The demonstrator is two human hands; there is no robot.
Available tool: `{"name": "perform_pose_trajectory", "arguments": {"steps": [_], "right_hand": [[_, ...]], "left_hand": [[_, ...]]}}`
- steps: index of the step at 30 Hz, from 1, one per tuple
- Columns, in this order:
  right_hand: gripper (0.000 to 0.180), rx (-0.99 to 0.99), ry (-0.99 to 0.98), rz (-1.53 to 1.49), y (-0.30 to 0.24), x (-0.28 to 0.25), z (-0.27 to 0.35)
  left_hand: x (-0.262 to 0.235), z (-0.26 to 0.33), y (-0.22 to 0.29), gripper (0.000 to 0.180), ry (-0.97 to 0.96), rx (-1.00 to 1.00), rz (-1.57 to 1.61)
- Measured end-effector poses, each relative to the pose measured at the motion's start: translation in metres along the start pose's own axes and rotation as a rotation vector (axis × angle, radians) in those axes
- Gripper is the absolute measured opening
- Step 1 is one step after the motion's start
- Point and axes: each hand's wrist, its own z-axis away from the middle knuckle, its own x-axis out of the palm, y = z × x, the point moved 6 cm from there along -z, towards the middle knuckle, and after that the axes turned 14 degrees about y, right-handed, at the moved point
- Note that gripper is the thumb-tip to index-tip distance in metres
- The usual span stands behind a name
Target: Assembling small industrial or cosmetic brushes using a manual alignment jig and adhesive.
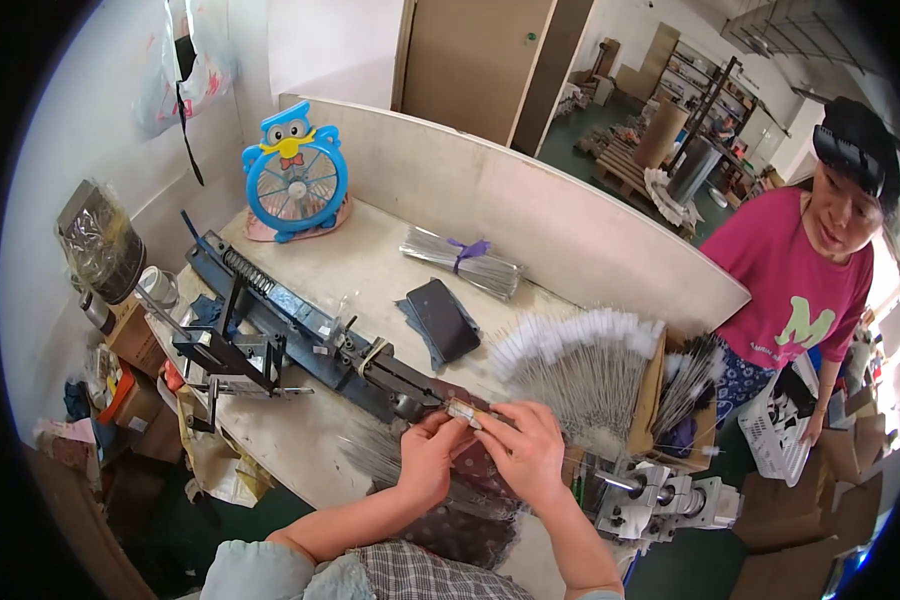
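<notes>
My left hand (432, 460) and my right hand (523, 447) are close together at the near end of a dark metal bench machine (300, 335). Both have their fingers pinched. Between the fingertips, at the machine's tip, sits a small pale piece (462, 411), too small to make out; whether it belongs to the machine I cannot tell. Under my forearms, thin metal wires (375, 452) lie beside a dark dotted cloth (450, 535) on my lap. To the right of my hands, thin wire-stemmed brushes (580, 370) with white tufted ends fan out across the table.
A black phone (443, 318) rests on dark cloth. Beyond it are a tied wire bundle (460, 262) and a blue cartoon-shaped fan (296, 185). A cardboard box (660, 420) and a metal clamp-like mechanism (660, 500) stand right. Past the partition (530, 190), a person (800, 270) holds a white basket (778, 435).
</notes>
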Motion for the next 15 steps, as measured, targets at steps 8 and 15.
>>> {"name": "perform_pose_trajectory", "arguments": {"steps": [8,15], "right_hand": [[0.027,0.049,0.013,0.002,-0.0081,0.0104,0.0036],[0.024,0.075,0.013,-0.006,-0.0068,0.0104,0.0021]], "left_hand": [[-0.0057,-0.0035,-0.0035,0.009,-0.036,-0.005,0.018],[-0.0016,0.0040,0.0011,0.009,0.028,-0.084,0.098]]}}
